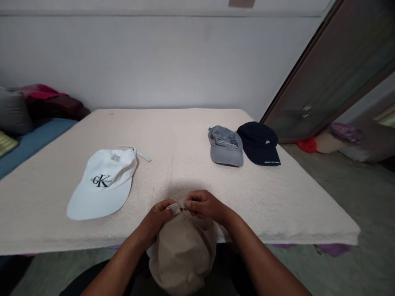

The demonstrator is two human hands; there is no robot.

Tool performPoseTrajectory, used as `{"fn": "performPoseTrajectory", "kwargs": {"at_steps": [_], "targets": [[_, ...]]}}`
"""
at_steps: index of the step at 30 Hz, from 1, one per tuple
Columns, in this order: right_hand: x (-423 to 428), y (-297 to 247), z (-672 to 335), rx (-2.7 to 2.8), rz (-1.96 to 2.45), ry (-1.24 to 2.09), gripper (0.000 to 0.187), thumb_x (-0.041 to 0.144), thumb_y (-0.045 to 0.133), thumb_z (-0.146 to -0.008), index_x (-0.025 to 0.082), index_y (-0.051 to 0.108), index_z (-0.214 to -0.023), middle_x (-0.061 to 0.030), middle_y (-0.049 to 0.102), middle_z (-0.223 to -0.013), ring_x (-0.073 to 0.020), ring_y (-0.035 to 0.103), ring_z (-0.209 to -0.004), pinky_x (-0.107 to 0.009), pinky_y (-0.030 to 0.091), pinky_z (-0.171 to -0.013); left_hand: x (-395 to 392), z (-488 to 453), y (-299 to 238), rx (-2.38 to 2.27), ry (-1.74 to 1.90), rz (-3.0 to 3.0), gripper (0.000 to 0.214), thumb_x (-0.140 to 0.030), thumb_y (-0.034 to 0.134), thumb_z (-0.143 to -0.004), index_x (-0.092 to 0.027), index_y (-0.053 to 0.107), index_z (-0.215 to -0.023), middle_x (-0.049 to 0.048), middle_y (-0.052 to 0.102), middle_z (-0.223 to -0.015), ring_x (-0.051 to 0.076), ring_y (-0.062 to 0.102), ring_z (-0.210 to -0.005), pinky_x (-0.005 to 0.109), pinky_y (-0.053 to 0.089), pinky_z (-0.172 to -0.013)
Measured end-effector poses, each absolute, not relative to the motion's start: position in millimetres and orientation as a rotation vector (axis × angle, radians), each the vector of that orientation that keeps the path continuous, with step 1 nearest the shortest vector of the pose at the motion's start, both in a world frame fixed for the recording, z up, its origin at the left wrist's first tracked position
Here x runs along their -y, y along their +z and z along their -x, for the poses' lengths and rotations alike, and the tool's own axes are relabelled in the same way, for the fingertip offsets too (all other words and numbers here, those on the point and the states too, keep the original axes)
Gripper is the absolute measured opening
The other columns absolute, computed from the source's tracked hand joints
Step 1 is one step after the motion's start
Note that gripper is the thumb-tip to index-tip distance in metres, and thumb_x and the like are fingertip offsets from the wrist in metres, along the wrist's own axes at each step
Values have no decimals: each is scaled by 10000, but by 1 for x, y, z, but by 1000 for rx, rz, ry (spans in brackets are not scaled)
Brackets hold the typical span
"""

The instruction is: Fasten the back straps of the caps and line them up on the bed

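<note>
While both hands work at the near edge of the surface (185, 172), the beige cap (182, 255) hangs between them, just in front of the person's body, its crown toward the viewer. Left hand (159, 216): thumb and fingers pressed together, grip pinching the cap's edge beside a pale label (174, 209). Right hand (205, 205): fingers curled, thumb against forefinger, grip pinching a short strap (182, 204) at the same edge. Fingertips of the two hands near each other; exact fastening too small to read.

White cap (103, 181) lies on the left part of the surface, brim toward the near left, black "CK" lettering on the front, loose strap end reaching out to the right. Farther off, right side: grey cap (226, 148), brim toward the person, and navy cap (258, 142) just beside it, small white lettering along its brim edge.

Beyond the surface, a pale wall (173, 61). Far left, a grey cushion (14, 111) on blue bedding (46, 131). Right, grey floor (339, 185).
</note>
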State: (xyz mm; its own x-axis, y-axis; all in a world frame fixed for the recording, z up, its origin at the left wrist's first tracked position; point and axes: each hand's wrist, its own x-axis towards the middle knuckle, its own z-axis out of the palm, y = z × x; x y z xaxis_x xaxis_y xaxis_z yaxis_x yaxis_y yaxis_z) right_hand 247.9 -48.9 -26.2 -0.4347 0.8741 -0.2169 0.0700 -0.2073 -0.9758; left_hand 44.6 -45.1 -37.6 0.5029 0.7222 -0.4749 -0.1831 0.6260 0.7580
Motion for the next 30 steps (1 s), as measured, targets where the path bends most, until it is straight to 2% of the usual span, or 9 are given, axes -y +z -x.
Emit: {"fn": "performPoseTrajectory", "kwargs": {"at_steps": [11,18,24,30], "targets": [[50,-27,-247,1440,1093,1780,226,360,596,-781,146,572,-711,55,446,-527,-54,358,-443,-196,263,-437,45,-45,-44,-913,597,-729,199,-276,724,-708,-174,647,-860,-16,620,-655,77,527,-523,189,382,-503],[49,-31,-247,1486,1147,1706,164,296,583,-780,146,582,-714,59,450,-513,-58,355,-454,-199,280,-459,46,-46,-44,-889,539,-753,214,-292,730,-699,-170,651,-856,-14,622,-649,79,508,-515,196,351,-499],[50,-27,-248,1533,1126,1691,148,280,604,-766,148,581,-705,53,454,-556,-59,366,-485,-194,286,-468,47,-50,-35,-927,513,-818,185,-321,707,-727,-159,647,-793,-25,590,-612,74,478,-516,199,322,-501],[49,-29,-249,1480,1122,1704,155,287,587,-777,147,573,-711,54,451,-535,-63,363,-478,-195,291,-463,47,-50,-37,-907,509,-773,208,-323,711,-717,-160,651,-832,-9,619,-651,88,509,-528,203,360,-517]]}}
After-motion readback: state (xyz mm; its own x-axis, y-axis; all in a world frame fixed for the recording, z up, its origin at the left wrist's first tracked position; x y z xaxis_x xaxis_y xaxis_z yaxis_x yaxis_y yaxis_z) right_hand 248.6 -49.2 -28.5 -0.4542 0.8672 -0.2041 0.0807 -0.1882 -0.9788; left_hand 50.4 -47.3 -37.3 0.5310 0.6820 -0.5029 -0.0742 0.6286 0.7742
